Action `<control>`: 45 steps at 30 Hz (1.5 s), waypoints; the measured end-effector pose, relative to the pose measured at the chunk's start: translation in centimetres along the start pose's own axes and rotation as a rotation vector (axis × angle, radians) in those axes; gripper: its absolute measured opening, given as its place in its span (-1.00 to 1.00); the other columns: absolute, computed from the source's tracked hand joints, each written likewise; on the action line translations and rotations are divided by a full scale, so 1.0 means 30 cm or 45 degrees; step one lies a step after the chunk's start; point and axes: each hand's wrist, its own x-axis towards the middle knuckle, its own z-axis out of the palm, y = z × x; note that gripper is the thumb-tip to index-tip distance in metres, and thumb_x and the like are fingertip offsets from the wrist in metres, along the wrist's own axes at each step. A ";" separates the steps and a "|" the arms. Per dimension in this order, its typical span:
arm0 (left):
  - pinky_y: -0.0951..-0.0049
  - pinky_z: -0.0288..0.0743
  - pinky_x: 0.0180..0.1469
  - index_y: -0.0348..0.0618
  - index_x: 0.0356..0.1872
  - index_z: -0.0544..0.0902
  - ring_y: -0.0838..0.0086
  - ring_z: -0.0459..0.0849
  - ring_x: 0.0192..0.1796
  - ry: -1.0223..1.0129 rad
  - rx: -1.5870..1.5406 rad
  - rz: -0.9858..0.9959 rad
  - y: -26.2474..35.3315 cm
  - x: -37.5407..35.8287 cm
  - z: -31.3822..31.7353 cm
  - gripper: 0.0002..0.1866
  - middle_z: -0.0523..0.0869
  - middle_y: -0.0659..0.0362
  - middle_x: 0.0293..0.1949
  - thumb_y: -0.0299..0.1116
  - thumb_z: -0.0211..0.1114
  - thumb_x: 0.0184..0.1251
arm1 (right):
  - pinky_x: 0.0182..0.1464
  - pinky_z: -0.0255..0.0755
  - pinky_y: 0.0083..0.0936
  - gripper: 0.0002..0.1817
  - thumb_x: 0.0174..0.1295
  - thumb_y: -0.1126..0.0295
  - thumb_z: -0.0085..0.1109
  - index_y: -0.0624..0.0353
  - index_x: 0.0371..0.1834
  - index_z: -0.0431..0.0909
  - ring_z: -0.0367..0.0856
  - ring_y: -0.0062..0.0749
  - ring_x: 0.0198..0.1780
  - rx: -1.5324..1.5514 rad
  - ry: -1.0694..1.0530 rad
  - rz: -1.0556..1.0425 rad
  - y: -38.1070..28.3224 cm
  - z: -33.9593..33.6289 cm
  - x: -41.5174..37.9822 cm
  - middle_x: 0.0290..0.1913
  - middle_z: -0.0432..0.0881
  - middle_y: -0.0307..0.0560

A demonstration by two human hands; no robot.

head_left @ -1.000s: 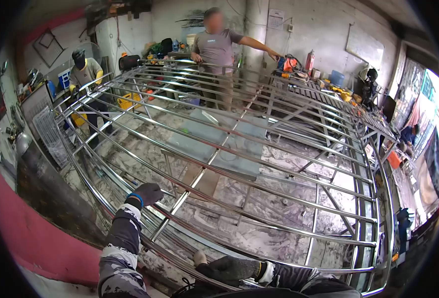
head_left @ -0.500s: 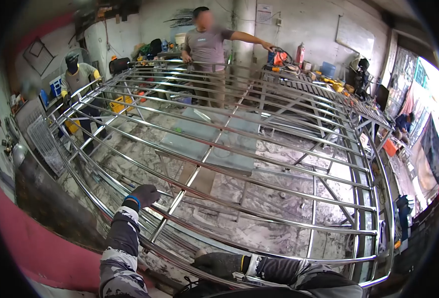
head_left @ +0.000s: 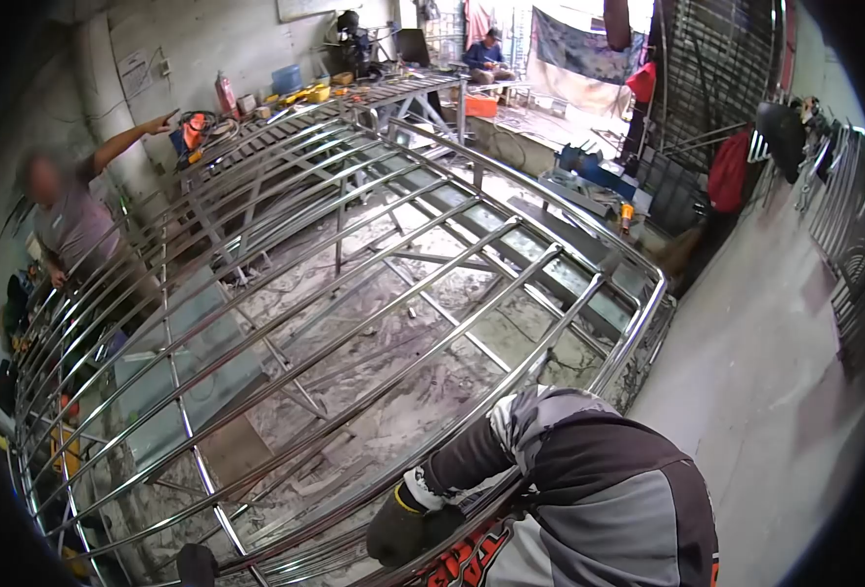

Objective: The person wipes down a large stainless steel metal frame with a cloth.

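A large frame of shiny metal tubes, with long parallel bars and crossbars, stretches across the view in front of me. My right hand, in a dark glove with a yellow-trimmed cuff, is closed on the tubes at the frame's near edge, close to my body; its fingertips are hidden. At the bottom edge of the view, my left hand, also dark-gloved, shows only in part. It looks like a fist over a bar left of a crossbar.
At the far left a person stands behind the frame, one arm stretched toward a slatted workbench with tools. Another person sits near the bright doorway. A pale wall runs along the right. Sheet material lies beneath the bars.
My view has swung to the right, so the frame and the standing person now sit further left. My left hand has dropped to the bottom edge of the view. The right hand stays at the near rail.
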 end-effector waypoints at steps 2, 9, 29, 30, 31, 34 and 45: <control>0.14 0.49 -0.21 -0.24 -0.37 0.66 0.23 0.65 -0.39 0.041 0.089 0.213 -0.052 0.015 0.011 -0.63 0.73 -0.03 -0.33 -0.13 0.07 0.38 | -0.15 0.50 0.01 -0.60 0.35 0.14 0.14 0.35 -0.29 0.64 0.67 0.22 -0.25 0.016 -0.014 0.032 -0.037 -0.039 -0.037 -0.32 0.66 0.37; 0.19 0.44 -0.32 -0.20 -0.51 0.60 0.30 0.56 -0.51 0.073 0.001 0.161 -0.046 0.009 0.029 -0.61 0.60 0.07 -0.58 -0.14 0.04 0.42 | -0.13 0.50 0.00 -0.58 0.36 0.07 0.17 0.32 -0.26 0.62 0.68 0.13 -0.22 0.135 0.235 -0.149 -0.005 0.030 0.129 -0.29 0.67 0.33; 0.03 0.52 -0.26 -0.20 -0.55 0.70 0.01 0.72 -0.37 0.501 -0.092 0.076 -0.064 -0.011 0.041 -0.81 0.73 -0.12 -0.46 -0.31 0.29 0.13 | -0.18 0.45 -0.10 -0.61 0.37 0.14 0.17 0.34 -0.31 0.59 0.59 -0.03 -0.32 0.318 -0.108 -0.091 -0.077 -0.053 0.009 -0.37 0.63 0.25; 0.05 0.51 -0.26 -0.25 -0.51 0.68 0.05 0.70 -0.38 0.517 -0.053 0.089 0.018 -0.036 0.021 -0.78 0.71 -0.13 -0.47 -0.30 0.25 0.18 | -0.18 0.44 -0.10 -0.62 0.36 0.15 0.19 0.34 -0.31 0.58 0.58 -0.03 -0.33 0.312 -0.024 -0.105 -0.089 -0.046 0.011 -0.38 0.62 0.25; 0.04 0.53 -0.23 -0.26 -0.45 0.68 0.09 0.71 -0.33 0.274 0.066 0.023 0.087 -0.084 -0.030 -0.76 0.70 -0.15 -0.44 -0.27 0.26 0.22 | -0.19 0.43 -0.11 -0.63 0.35 0.16 0.21 0.34 -0.31 0.57 0.57 -0.04 -0.35 0.297 0.028 -0.133 -0.097 -0.048 0.022 -0.40 0.61 0.24; 0.00 0.54 0.13 -0.20 -0.23 0.77 -0.05 0.70 0.00 0.564 0.292 0.439 0.041 -0.047 0.008 -0.68 0.79 -0.10 -0.20 -0.14 0.32 0.23 | -0.10 0.48 -0.13 -0.68 0.32 0.19 0.22 0.31 -0.25 0.62 0.63 -0.03 -0.23 0.319 -0.002 -0.211 -0.073 -0.016 0.102 -0.30 0.65 0.18; 0.13 0.58 0.13 -0.16 -0.14 0.81 0.04 0.75 0.04 0.091 -0.053 -0.293 0.231 -0.133 -0.070 -0.59 0.80 -0.06 -0.06 -0.03 0.30 0.23 | 0.25 0.52 -0.23 -0.59 0.48 0.11 0.17 0.23 0.10 0.69 0.69 -0.06 0.13 0.275 -0.178 0.120 -0.072 -0.064 0.061 0.05 0.73 0.16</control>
